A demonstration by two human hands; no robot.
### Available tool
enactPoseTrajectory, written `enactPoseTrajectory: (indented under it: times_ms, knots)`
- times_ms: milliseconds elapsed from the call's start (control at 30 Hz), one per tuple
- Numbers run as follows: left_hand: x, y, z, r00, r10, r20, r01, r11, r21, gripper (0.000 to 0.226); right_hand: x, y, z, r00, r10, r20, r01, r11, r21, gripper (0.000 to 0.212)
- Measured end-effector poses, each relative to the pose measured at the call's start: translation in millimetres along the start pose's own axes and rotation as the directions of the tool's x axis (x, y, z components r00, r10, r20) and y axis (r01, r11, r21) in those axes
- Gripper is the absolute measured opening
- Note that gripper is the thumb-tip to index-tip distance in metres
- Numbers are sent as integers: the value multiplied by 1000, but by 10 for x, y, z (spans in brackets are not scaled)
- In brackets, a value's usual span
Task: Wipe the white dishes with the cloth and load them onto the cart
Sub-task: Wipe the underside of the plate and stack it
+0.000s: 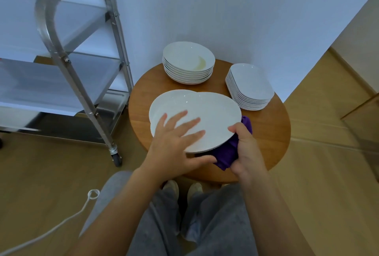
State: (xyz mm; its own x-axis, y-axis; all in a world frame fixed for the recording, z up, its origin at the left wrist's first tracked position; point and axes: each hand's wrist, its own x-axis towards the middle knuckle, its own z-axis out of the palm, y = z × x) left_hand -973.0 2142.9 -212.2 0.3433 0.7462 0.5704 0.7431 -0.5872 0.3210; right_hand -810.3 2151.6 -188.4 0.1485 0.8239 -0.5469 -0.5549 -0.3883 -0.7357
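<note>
Large glossy white plate [196,116] lifted over round wooden table [272,132], second plate [164,102] seemingly under it, edges blurred. Left hand [174,145] flat on top, fingers straight, thumb under near rim. Right hand [245,149] gripping bunched purple cloth [225,153] against plate's underside, thumb on rim. Behind: stack of round bowls [188,63], top one stained yellow; stack of rounded-rectangle dishes [250,87]. Left: steel cart [82,75] with matte shelves.

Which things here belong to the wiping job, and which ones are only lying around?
Job: plate, cloth, bowl stack, dish stack, cart, left hand, right hand.
Lying about: cable, table.
</note>
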Motion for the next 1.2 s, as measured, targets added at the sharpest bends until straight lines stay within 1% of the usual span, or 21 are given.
enactPoseTrajectory:
  times_ms: [33, 67, 100, 133, 167, 200, 233, 267, 300, 367, 467, 500, 567, 700, 800, 900, 1000, 1033, 1100, 1133, 1200]
  knots:
    - [-33, -30, 48, 991, -123, -51, 120, 991, -55, 59, 19, 43, 0, 1000, -11, -4, 11, 1000, 13, 27]
    - [-55, -68, 82, 946, -307, -100, 293, 947, -133, 61, 38, 81, 2, 1000, -24, -7, 24, 1000, 19, 26]
    - [-72, -114, 107, 845, -520, -120, 487, 844, -225, 62, 58, 104, 5, 999, -34, -16, 34, 999, 19, 25]
    - [-77, -181, 112, 704, -704, -87, 650, 689, -320, 62, 85, 116, 6, 999, -37, -32, 38, 999, 15, 26]
    - [-78, -266, 118, 566, -824, -12, 752, 522, -404, 58, 110, 117, 6, 998, -35, -49, 36, 999, 7, 26]
    - [-85, -361, 133, 473, -876, 98, 796, 376, -475, 46, 137, 112, 2, 997, -35, -62, 35, 999, -6, 27]
    - [-98, -451, 161, 446, -872, 203, 806, 293, -514, 28, 161, 105, 2, 997, -42, -68, 40, 999, -25, 26]
    - [-101, -507, 171, 448, -857, 253, 817, 278, -505, 11, 190, 101, 1, 996, -59, -70, 55, 997, -50, 25]
    - [-103, -544, 184, 463, -847, 259, 820, 300, -487, 9, 216, 103, 3, 994, -83, -65, 77, 994, -78, 24]
    - [-93, -598, 225, 458, -856, 240, 812, 293, -505, 18, 263, 111, 24, 988, -147, -53, 138, 981, -137, 25]
    - [-28, -668, 269, 386, -899, 206, 788, 206, -580, 21, 347, 87, 62, 954, -293, -64, 263, 919, -293, 32]
    - [-3, -705, 291, 369, -911, 187, 789, 200, -581, 22, 376, 69, 74, 940, -337, -60, 299, 893, -337, 32]
    - [39, -767, 336, 365, -921, 135, 800, 237, -551, 23, 439, 40, 81, 924, -380, -48, 335, 863, -378, 31]
    - [109, -870, 417, 374, -926, 59, 830, 306, -466, 23, 539, 11, 78, 925, -376, -54, 327, 861, -391, 28]
    - [139, -931, 486, 356, -930, 88, 861, 290, -418, 23, 595, 13, 73, 924, -372, -84, 315, 870, -380, 34]
    - [139, -976, 549, 347, -932, 101, 882, 288, -372, 22, 623, 23, 62, 908, -398, -129, 342, 883, -321, 37]
    - [165, -1011, 564, 361, -926, 112, 898, 313, -308, 6, 621, 30, 59, 888, -440, -136, 390, 876, -285, 39]
    - [171, -1025, 565, 363, -925, 116, 909, 324, -263, 15, 620, 29, 61, 884, -447, -135, 400, 874, -275, 38]
    - [164, -1029, 568, 387, -912, 137, 918, 367, -152, 42, 615, 21, 62, 877, -463, -131, 419, 868, -266, 36]
    - [159, -1021, 569, 410, -901, 140, 912, 400, -92, 49, 618, 18, 66, 873, -472, -126, 428, 863, -269, 36]
    - [146, -1006, 584, 434, -891, 132, 899, 438, -2, 50, 617, 16, 85, 867, -485, -113, 439, 851, -290, 38]
